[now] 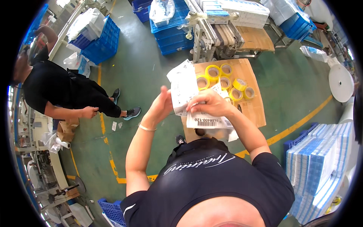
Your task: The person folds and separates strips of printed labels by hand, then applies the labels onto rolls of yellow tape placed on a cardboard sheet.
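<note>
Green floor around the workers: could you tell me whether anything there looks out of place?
Yes: a few small white paper scraps lie loose on the green floor beside the yellow painted line, near a seated person's grey shoe. They look like dropped litter.

The person wears a black short-sleeved shirt (211, 178) with pale slanted lettering across the upper chest and a thin white stripe at the left shoulder. A slim, pale bracelet (146, 128) circles the left wrist. Both forearms are bare.
</note>
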A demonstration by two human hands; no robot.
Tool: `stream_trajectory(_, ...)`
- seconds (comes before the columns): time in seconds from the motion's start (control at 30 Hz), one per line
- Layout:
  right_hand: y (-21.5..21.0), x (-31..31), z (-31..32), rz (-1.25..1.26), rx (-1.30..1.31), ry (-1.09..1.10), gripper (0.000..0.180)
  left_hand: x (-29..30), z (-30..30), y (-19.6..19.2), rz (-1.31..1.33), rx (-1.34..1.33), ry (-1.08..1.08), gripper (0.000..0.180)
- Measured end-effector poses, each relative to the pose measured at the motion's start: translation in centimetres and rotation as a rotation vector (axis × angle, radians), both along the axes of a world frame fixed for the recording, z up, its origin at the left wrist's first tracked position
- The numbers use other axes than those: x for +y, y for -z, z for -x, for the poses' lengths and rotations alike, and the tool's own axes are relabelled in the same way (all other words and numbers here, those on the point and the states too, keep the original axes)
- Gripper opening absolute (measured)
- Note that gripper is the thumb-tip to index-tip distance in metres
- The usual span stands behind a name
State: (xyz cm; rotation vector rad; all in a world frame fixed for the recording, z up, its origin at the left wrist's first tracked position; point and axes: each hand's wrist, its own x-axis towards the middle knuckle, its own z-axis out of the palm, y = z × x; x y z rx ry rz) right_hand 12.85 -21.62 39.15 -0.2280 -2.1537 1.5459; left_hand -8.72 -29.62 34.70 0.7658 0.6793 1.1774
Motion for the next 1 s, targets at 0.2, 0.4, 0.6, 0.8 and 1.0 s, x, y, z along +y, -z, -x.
stream_trajectory(0.2,1.2,-1.9,-3.6,0.175,-0.104,0.047,0.011,7.5,-1.5,-1.7,0.069,-0.361,-0.186,0.046)
stream_trajectory(0.4,3.5,2.0,-7.6,0.176,-0.015,0.387,0.007,12.0,-2.1,-8.6,-0.235,-0.15,-0.346,0.031)
stream_trajectory(0.6,-3.8,6.7,-13.1,0.357,0.211,0.562,0.02,14.2,-0.5,-15.1,-0.388,-0.085,-0.426,0.026)
stream_trajectory(0.8,-8.9,5.8,-11.1,0.239,0.179,0.528,0.016,14.6,0.2,-17.1,-0.484,-0.133,-0.349,0.023)
stream_trajectory(1.0,-11.8,5.8,-6.0,0.157,0.329,0.554,0.022,12.3,-4.5,-17.2,-0.483,-0.084,-0.291,0.03)
